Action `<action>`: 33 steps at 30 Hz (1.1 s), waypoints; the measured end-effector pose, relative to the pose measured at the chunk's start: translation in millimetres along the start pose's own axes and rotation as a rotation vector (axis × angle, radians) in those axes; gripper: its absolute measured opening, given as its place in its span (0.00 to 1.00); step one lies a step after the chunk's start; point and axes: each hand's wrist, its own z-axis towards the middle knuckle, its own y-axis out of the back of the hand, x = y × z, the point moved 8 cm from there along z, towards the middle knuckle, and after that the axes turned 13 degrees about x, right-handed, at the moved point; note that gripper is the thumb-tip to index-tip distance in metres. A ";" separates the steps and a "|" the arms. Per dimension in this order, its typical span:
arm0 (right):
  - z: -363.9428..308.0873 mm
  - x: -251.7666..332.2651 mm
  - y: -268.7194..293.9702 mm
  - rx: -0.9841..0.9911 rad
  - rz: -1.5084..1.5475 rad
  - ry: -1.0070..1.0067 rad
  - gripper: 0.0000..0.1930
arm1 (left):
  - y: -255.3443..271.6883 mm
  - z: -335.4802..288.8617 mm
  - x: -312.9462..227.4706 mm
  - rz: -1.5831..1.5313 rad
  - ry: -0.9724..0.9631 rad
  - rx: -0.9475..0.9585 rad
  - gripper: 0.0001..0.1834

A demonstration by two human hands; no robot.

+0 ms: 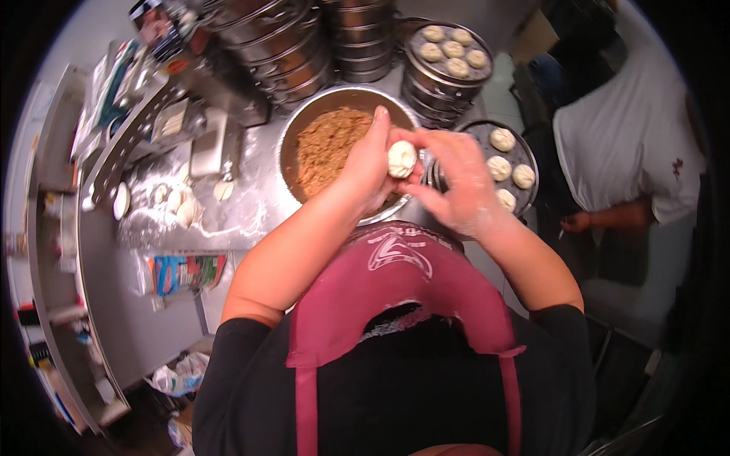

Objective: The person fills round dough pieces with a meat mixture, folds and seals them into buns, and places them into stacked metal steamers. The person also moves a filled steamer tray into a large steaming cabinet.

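Observation:
A small pleated white bun [401, 159] sits between my hands, over the right side of a big round metal bowl [287, 161] of minced brown filling [328, 144]. My left hand [370, 163] cups the bun from the left and below, thumb pointing up. From the right, my right hand [458, 178] curves around it, its fingers along the far side and the thumb along the near side. Its fingertips are partly hidden, and flour dusts the hand. Close by on the right, a round steamer tray [525, 156] bears several similar buns.
Tall stacks of metal steamers [285, 57] stand behind the bowl; another steamer [445, 85] carries several buns. Flattened dough pieces [182, 205] lie on the floury worktop [247, 205], near a metal container [211, 148]. A person in a white shirt [627, 133] stands at the right.

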 end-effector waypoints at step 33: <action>-48.9 -58.7 -33.8 0.025 0.368 -0.566 0.09 | 290.5 -197.7 32.8 0.245 -0.328 -1.042 0.20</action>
